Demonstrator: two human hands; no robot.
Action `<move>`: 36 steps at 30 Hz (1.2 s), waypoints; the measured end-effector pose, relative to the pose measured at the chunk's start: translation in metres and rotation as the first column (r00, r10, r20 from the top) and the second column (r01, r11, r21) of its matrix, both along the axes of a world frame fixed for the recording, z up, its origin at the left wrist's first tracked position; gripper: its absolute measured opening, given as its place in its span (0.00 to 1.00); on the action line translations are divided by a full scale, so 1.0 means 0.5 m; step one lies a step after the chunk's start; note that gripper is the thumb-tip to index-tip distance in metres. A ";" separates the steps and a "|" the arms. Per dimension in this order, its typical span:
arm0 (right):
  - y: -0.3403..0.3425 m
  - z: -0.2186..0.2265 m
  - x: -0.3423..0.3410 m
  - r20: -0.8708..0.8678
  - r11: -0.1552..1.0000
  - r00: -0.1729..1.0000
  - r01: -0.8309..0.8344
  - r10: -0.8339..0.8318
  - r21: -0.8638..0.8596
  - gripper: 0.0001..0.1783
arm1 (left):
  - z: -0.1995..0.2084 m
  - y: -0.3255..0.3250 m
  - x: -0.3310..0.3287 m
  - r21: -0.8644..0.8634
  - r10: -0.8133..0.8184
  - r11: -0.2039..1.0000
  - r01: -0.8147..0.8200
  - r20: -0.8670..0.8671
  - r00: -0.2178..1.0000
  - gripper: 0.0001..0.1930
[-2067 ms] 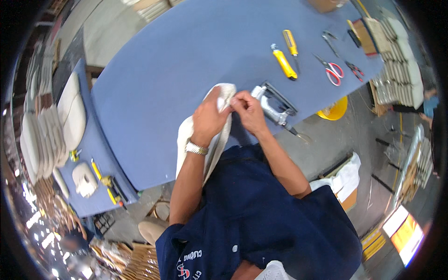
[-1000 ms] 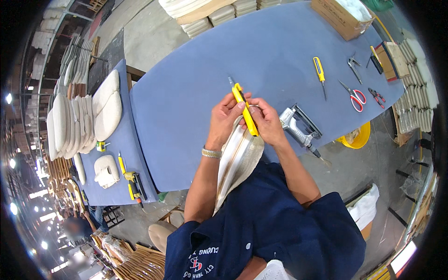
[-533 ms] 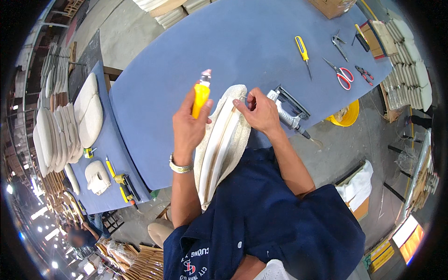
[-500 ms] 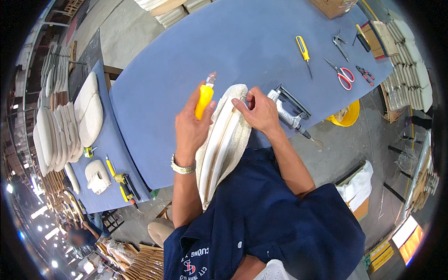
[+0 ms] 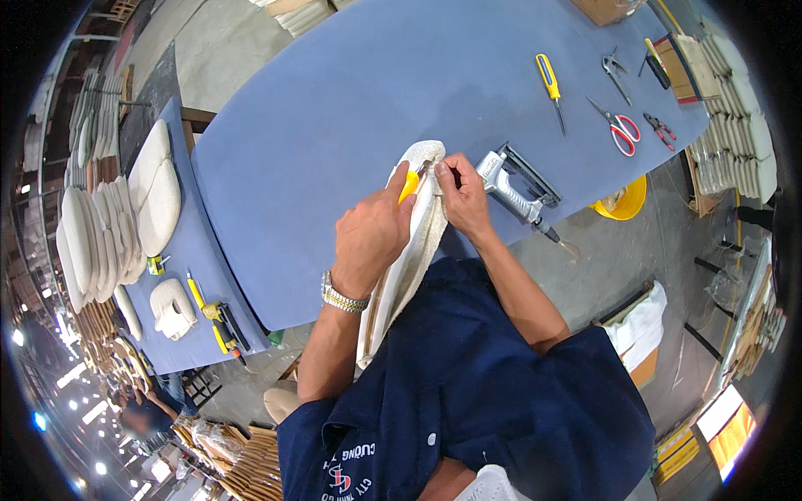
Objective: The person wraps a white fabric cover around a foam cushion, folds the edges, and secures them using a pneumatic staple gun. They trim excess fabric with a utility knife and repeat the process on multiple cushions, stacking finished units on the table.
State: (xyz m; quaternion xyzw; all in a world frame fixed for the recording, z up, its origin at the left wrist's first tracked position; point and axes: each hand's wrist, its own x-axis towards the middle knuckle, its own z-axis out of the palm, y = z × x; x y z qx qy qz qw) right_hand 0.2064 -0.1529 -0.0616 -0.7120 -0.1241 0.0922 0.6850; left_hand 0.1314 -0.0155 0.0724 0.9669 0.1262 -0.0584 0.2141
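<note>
A long, curved upholstered panel [image 5: 428,242] in cream fabric stands tilted between the table edge and my body, its underside with a white strip and a brown strip facing me. My left hand [image 5: 372,230], with a metal watch on the wrist, is closed around a yellow-handled tool [image 5: 408,185]. The tool's tip meets the panel near its far end, mostly hidden by my fingers. My right hand [image 5: 464,200] pinches the fabric edge at that same end, close to the tip. Just right of it, a silver staple gun [image 5: 520,188] lies on the table.
On the blue table [image 5: 359,92] lie a yellow screwdriver [image 5: 548,79], red-handled scissors [image 5: 622,134] and pliers [image 5: 660,131]. A yellow bucket [image 5: 632,200] stands below the right edge. A left side table holds more cream panels [image 5: 156,188] and a yellow-black tool [image 5: 217,321]. Another person [image 5: 146,413] is at lower left.
My left hand has brought the yellow-handled tool down and right, from above the panel onto its far end. My right hand has shifted slightly and now pinches the fabric there.
</note>
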 end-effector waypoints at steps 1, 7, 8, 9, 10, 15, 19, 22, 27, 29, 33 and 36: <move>0.002 0.001 0.000 -0.002 1.000 1.000 0.011 -0.011 -0.006 0.10 | 0.001 -0.002 0.003 0.012 -0.005 1.000 0.005 -0.014 1.000 0.24; 0.006 -0.007 0.001 -0.043 1.000 0.999 0.003 -0.002 0.005 0.11 | 0.006 -0.007 0.016 0.112 -0.054 0.992 0.060 -0.060 0.997 0.24; 0.004 -0.006 0.002 -0.034 1.000 0.999 0.004 -0.004 0.002 0.11 | 0.009 -0.009 0.019 0.134 -0.062 0.988 0.071 -0.075 0.995 0.24; 0.003 -0.005 0.003 -0.025 1.000 1.000 0.006 -0.006 -0.001 0.11 | 0.008 -0.012 0.020 0.164 -0.071 0.983 0.082 -0.072 0.995 0.24; 0.002 -0.004 0.004 -0.015 1.000 1.000 0.004 -0.004 -0.003 0.11 | 0.008 -0.016 0.020 0.195 -0.078 0.977 0.090 -0.068 0.995 0.24; 0.008 -0.004 0.003 -0.033 0.999 0.999 -0.003 0.005 0.044 0.11 | -0.009 -0.038 0.016 0.414 -0.143 0.903 0.118 0.029 0.989 0.24; 0.007 -0.011 0.005 -0.019 0.999 1.000 -0.012 0.012 0.032 0.12 | -0.018 -0.038 0.020 0.438 -0.157 0.886 0.149 -0.020 0.987 0.24; 0.012 -0.020 0.009 -0.012 0.999 1.000 -0.022 0.023 0.049 0.13 | -0.022 -0.032 0.026 0.404 -0.135 0.900 0.161 -0.091 0.987 0.24; 0.022 -0.025 0.016 -0.008 0.998 1.000 0.011 -0.011 0.067 0.12 | -0.012 -0.021 0.029 0.328 -0.132 0.928 0.175 -0.148 0.980 0.24; 0.021 -0.023 0.017 -0.003 0.998 1.000 0.000 0.001 0.063 0.12 | -0.015 -0.019 0.026 0.304 -0.134 0.936 0.175 -0.153 0.979 0.24; 0.013 -0.027 0.022 0.016 0.999 1.000 -0.027 0.027 0.031 0.13 | -0.023 -0.016 0.012 0.231 -0.114 0.962 0.143 -0.135 0.984 0.24; 0.009 -0.023 0.018 0.029 1.000 0.999 -0.025 0.025 0.010 0.13 | -0.037 -0.013 -0.006 0.189 -0.101 0.975 0.116 -0.092 0.991 0.24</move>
